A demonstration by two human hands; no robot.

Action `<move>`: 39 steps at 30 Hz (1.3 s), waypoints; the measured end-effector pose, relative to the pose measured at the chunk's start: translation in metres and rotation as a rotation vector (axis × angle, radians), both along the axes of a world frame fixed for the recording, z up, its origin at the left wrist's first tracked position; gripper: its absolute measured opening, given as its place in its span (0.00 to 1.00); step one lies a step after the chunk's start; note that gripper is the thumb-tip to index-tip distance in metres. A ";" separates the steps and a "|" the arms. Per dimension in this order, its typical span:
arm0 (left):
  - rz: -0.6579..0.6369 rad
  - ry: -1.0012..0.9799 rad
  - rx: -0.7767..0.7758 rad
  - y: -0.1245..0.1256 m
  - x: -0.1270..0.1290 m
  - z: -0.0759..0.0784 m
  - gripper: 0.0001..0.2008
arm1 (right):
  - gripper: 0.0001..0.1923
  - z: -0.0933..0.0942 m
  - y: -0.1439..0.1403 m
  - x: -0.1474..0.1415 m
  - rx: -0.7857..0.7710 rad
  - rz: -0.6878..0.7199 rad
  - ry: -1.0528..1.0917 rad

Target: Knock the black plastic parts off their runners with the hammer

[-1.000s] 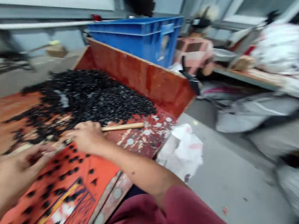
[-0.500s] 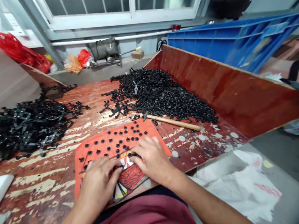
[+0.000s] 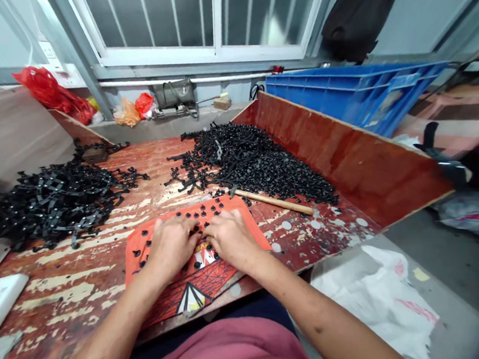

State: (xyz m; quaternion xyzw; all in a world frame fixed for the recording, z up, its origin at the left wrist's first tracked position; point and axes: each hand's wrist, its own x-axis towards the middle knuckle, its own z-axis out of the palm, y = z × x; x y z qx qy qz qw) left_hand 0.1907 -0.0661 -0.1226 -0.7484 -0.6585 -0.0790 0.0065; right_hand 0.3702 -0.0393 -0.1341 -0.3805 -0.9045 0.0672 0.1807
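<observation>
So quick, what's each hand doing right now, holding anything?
Left hand: flat on the orange mat, fingers curled over small black pieces; grip cannot be told.
Right hand: same, palm down, grip hidden.

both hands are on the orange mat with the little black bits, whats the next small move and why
Probably pinch up one of the small black pieces lying loose on the orange mat. Both the left hand and right hand rest palm-down among them, fingertips meeting; whether either already holds one is hidden.
</observation>
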 end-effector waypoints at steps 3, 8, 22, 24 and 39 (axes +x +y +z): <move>0.127 -0.115 0.055 -0.020 -0.031 0.008 0.23 | 0.10 -0.004 0.007 -0.007 -0.008 0.013 -0.039; 0.315 -0.282 0.034 -0.066 -0.084 0.004 0.23 | 0.09 -0.008 0.011 0.011 -0.014 -0.057 -0.043; 0.380 -0.493 0.105 -0.076 -0.098 -0.009 0.21 | 0.08 -0.002 0.038 -0.006 0.036 -0.070 -0.121; 0.383 -0.524 0.104 -0.082 -0.103 -0.010 0.21 | 0.08 -0.003 0.037 -0.006 0.014 -0.055 -0.121; 0.320 0.008 -0.105 -0.053 -0.064 -0.003 0.12 | 0.12 -0.005 0.037 -0.039 -0.070 0.015 -0.092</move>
